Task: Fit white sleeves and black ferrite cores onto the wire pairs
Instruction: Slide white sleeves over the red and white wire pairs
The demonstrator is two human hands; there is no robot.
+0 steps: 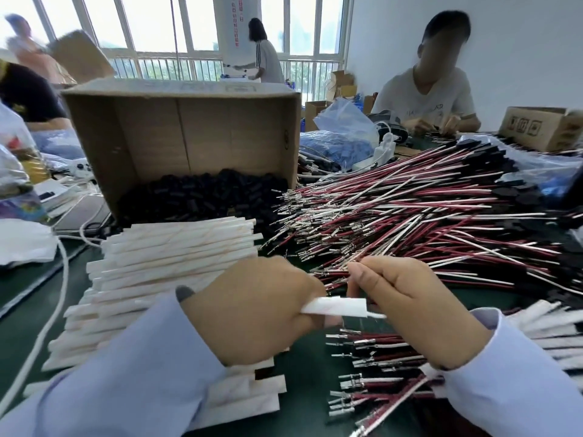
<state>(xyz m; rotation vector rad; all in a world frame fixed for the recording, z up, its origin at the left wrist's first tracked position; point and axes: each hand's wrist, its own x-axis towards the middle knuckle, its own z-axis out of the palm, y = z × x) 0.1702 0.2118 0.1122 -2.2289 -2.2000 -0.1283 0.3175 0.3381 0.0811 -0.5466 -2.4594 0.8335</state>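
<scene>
Left hand [252,310]: fingers curled, thumb and fingers clamped on the left end of one white sleeve [334,305].
Held sleeve: flat, lying roughly level between the two hands, above the green table [303,389].
Right hand [416,310]: fingers curled in, pinching a thin white wire [377,315] whose tip sits at the sleeve's right mouth. Cannot tell if a second wire runs with it.
Sleeve stock [176,257]: a layered stack of white sleeves, left of centre, partly under the left forearm.
Ferrite cores [205,193]: a black heap spilling from a cardboard box [157,134] tipped on its side behind the stack.
Wire pairs [410,209]: a big fanned pile, red and white, metal terminals pointing towards the box, black ends to the far right.
Near wires [378,367]: a smaller row under the right hand, terminals facing left.
Across the table: a seated person [426,99] with both hands at more wires.
</scene>
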